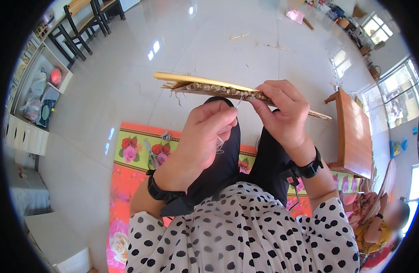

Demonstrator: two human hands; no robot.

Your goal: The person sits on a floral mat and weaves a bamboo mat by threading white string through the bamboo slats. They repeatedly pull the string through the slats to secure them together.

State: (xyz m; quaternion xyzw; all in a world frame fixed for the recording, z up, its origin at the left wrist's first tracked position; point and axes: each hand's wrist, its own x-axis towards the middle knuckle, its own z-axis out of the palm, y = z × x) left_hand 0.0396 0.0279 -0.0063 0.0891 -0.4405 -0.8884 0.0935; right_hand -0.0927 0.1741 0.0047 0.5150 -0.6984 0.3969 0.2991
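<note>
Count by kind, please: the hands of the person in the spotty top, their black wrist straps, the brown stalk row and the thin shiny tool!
Left hand and right hand: 2
Black wrist straps: 2
Brown stalk row: 1
Thin shiny tool: 1
Total: 6

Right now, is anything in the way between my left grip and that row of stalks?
Nothing visible blocks it. Only the thin metal tool your left grip pinches reaches across toward the row of stalks. Your right grip holds the row just right of the tool.
</note>
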